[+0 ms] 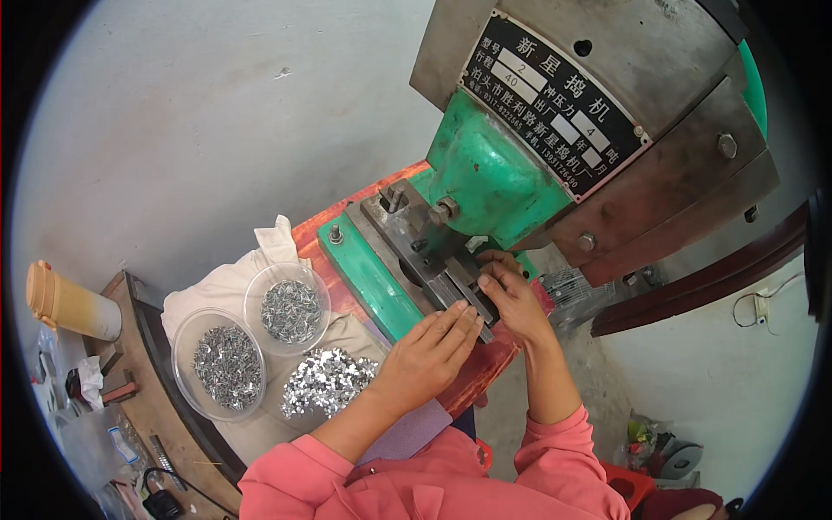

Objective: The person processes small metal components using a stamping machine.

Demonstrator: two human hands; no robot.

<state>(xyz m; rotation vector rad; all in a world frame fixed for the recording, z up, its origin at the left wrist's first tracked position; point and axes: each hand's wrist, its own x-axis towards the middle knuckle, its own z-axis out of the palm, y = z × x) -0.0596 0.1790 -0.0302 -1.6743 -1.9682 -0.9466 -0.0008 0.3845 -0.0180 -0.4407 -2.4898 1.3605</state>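
Die (pixel 416 247): grey steel, blocky, surfaces worn; seated on the green base (pixel 368 282) of the press (pixel 498 178), beneath its green casting. It lies obliquely, narrow end pointing lower right; an upright stud shows near its far end.

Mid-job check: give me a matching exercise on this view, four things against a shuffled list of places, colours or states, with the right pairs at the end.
Things
1. left hand
2. pile of shiny metal pieces
3. lidded flask
4. press base

Place, colour or state
A. yellow and white, near the picture's left edge
B. green
C. fingers laid on the metal fixture
D. loose on the pale cloth

Right pairs
1-C, 2-D, 3-A, 4-B
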